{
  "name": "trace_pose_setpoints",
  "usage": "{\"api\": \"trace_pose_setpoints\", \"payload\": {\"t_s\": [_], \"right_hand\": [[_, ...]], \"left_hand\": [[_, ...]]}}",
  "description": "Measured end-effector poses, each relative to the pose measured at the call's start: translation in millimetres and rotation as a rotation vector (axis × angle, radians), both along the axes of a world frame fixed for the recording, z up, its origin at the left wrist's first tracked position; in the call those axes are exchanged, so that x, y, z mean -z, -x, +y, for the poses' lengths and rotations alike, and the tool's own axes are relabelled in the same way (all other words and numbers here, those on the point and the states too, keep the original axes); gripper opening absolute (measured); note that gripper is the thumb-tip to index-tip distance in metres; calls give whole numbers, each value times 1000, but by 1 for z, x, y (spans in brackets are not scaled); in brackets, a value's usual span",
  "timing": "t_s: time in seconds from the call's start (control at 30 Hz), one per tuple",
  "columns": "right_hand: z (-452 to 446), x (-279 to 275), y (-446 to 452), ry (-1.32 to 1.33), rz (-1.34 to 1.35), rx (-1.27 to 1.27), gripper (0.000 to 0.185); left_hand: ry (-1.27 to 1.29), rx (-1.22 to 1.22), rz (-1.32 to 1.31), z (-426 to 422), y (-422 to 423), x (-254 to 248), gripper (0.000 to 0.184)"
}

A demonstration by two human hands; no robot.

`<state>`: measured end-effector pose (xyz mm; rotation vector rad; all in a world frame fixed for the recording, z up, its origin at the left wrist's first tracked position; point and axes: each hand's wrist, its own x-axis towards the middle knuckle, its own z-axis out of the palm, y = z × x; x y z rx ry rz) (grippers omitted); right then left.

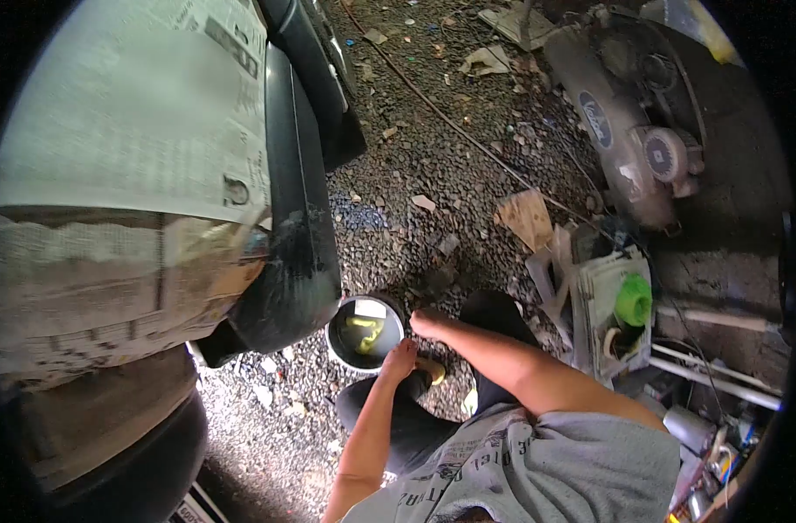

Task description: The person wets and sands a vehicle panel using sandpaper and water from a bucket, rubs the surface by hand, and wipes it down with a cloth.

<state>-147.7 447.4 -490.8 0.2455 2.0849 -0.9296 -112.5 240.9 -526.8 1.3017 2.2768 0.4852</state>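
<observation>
A round bucket (331,336) stands on the gravel in front of my knees. It holds murky liquid, with a twisted yellow-green shape and a pale rectangular patch in it. My left hand (401,358) is closed at the bucket's lower right edge. Just beyond it my right hand (426,324), also closed, is beside the right rim. Both hands look small here, and whatever their fingers grip cannot be made out. Close to the bucket is the rounded corner of a dark, scuffed vehicle panel (298,261).
Newspaper sheets (145,131) cover the vehicle at left. A dusty air compressor (620,131) stands at upper right. A cable (433,105) crosses the gravel. Folded papers with a green bowl-like item (632,301) lie at right, near white pipes (716,377) and assorted cans and tools.
</observation>
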Motion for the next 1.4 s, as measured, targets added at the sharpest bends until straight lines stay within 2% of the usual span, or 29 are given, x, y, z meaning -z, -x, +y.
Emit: {"api": "trace_pose_setpoints", "payload": {"t_s": [0.07, 0.1, 0.13, 0.17, 0.2, 0.23, 0.33, 0.37, 0.4, 0.47, 0.5, 0.53, 0.6, 0.67, 0.7, 0.73, 0.8, 0.83, 0.87, 0.9, 0.93, 0.97, 1.0, 1.03, 1.13, 1.2, 1.3, 1.33, 1.4], "right_hand": [[-23, 56, 12, 3, 66, 77, 42], [-34, 89, 21, -27, 2, 55, 44], [-38, 101, 32, 31, 45, -108, 45], [-44, 110, 39, -8, 42, -137, 44], [-47, 106, 45, -48, 37, -169, 42], [-49, 120, 47, -24, 149, -284, 39], [-67, 160, 60, 51, 392, -441, 37], [-78, 188, 74, 37, 250, -389, 38], [-77, 189, 83, 63, 149, -163, 66], [-82, 223, 83, 212, 178, -143, 72], [-83, 231, 83, 247, 191, -168, 73], [-80, 211, 94, 201, 216, -266, 72], [-70, 159, 96, 149, 216, -287, 68], [-68, 149, 90, 119, 295, -309, 62], [-68, 147, 89, 90, 334, -316, 57], [-65, 145, 89, 83, 306, -315, 56], [-61, 127, 90, 32, 223, -338, 56], [-68, 153, 92, 58, 288, -307, 54], [-73, 178, 90, 80, 348, -271, 53], [-49, 113, 89, 74, 310, -284, 47], [-60, 140, 93, 95, 447, -219, 38], [-59, 169, 87, 92, 485, -182, 36], [-41, 139, 85, 85, 526, -147, 34], [-25, 113, 87, 86, 482, -196, 33], [-7, 118, 92, 32, 474, -166, 32], [5, 117, 98, -33, 344, -118, 34], [28, 115, 104, 4, 356, -37, 33], [36, 113, 107, -36, 351, -80, 39], [52, 101, 107, -59, 334, -104, 33]], "left_hand": [[122, 47, -72, 15, 28, 2, 30], [260, 95, -143, 27, 46, -20, 25], [64, 188, -58, 20, 54, -2, 20], [208, 99, -104, 16, 57, 13, 21], [348, 3, -156, 22, 61, 3, 22], [436, -63, -242, 26, 67, -2, 27], [413, -340, -220, 22, 61, 2, 31], [313, -345, -213, 26, 63, -1, 31], [312, -313, -151, 35, 63, -11, 31], [256, -346, -146, 48, 55, -50, 30], [241, -405, -161, 45, 48, -48, 30], [224, -462, -171, 40, 46, -45, 30], [217, -545, -174, 40, 42, -46, 31], [266, -594, -168, 32, 46, -54, 35], [378, -641, -179, 34, 50, -64, 35], [357, -684, -184, 34, 51, -71, 34], [279, -708, -156, 6, 46, -19, 33], [200, -724, -53, 2, 48, -26, 33], [325, -752, -66, 1, 49, -32, 30], [316, -677, -29, -7, 50, -27, 28], [307, -599, 5, -11, 53, -31, 27], [437, -516, 41, -13, 53, -34, 26], [306, -495, 94, -34, 51, -5, 26], [246, -635, 37, -26, 51, -18, 27], [205, -924, -92, -14, 52, -37, 30], [256, -1000, -118, -10, 53, -45, 33], [272, -1042, -67, -15, 52, -43, 33], [301, -1062, -63, -12, 52, -48, 32], [234, -1032, 0, -10, 54, -52, 31]]}}
